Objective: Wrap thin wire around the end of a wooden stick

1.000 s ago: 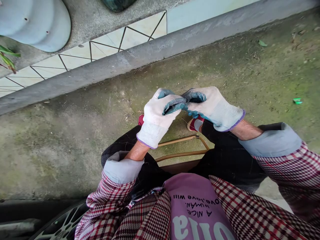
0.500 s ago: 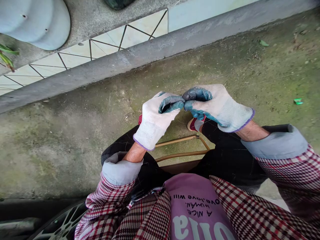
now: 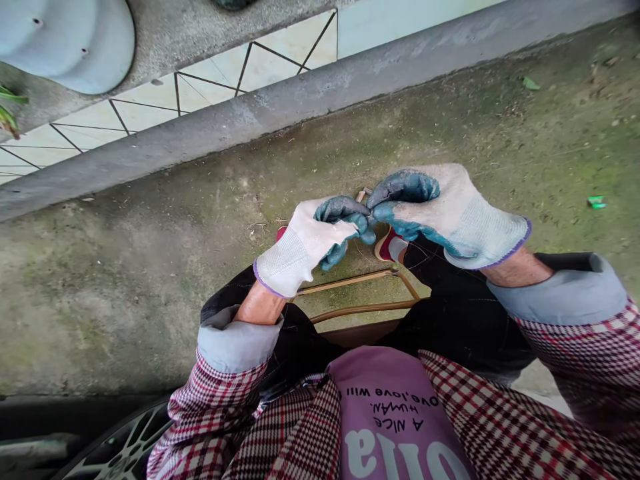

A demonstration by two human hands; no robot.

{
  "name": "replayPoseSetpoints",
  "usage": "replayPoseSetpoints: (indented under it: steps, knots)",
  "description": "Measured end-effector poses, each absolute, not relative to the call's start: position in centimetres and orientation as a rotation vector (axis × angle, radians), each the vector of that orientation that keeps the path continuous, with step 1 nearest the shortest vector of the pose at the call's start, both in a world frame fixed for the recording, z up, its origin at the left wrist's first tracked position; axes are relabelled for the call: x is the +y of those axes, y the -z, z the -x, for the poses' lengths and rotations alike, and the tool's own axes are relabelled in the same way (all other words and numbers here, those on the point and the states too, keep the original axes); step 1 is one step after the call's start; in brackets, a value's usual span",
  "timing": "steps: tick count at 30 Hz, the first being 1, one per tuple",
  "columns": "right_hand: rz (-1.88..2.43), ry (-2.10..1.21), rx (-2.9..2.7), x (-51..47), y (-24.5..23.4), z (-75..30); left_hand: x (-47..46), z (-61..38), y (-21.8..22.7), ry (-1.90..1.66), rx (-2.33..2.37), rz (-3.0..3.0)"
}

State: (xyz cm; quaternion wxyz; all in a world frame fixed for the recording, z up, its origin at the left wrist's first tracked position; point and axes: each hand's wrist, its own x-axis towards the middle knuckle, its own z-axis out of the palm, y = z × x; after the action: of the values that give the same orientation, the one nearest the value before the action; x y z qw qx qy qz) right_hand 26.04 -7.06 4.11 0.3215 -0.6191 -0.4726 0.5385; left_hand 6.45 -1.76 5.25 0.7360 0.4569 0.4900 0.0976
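Note:
Both of my hands wear white knit gloves with blue-coated fingers. My left hand [image 3: 313, 241] and my right hand [image 3: 435, 203] meet fingertip to fingertip above my knees. Each hand's fingers are curled into a pinch. A small tan piece [image 3: 361, 195] pokes out between the fingertips; I cannot make out what it is. I sit on a seat with a brown metal frame [image 3: 365, 293], with red shoes [image 3: 386, 247] on the ground below my hands.
Mossy concrete ground [image 3: 150, 280] spreads around me. A grey kerb [image 3: 280, 107] runs across the back with tiled paving beyond. A pale blue round object [image 3: 65, 40] sits top left. A wheel rim [image 3: 120, 453] shows bottom left. A green scrap [image 3: 595, 201] lies right.
My hands have stayed joined at the fingertips. The left hand has turned and dropped a little; the right hand has shifted slightly right. A small tan piece now shows between them.

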Motion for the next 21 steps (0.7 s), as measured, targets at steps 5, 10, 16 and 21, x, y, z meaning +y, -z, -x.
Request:
replayPoseSetpoints:
  steps: [5,10,16,21]
  knots:
    - [1.611,-1.468,-1.278,-7.3,-3.9,-26.2,-2.1,-6.5,-5.3,-0.207,1.054,-0.883]
    - [1.670,-1.342,-1.370,-7.2,-3.8,-26.3,-2.2,-6.7,-4.6,-0.212,1.027,-0.794]
    - [1.740,-1.248,-1.515,-7.3,-4.1,-26.2,-2.3,-7.2,-4.0,-0.196,1.100,-0.817]
    - [1.749,-1.164,-1.640,-7.4,-4.2,-26.2,-2.2,-7.3,-3.3,-0.241,1.158,-1.031]
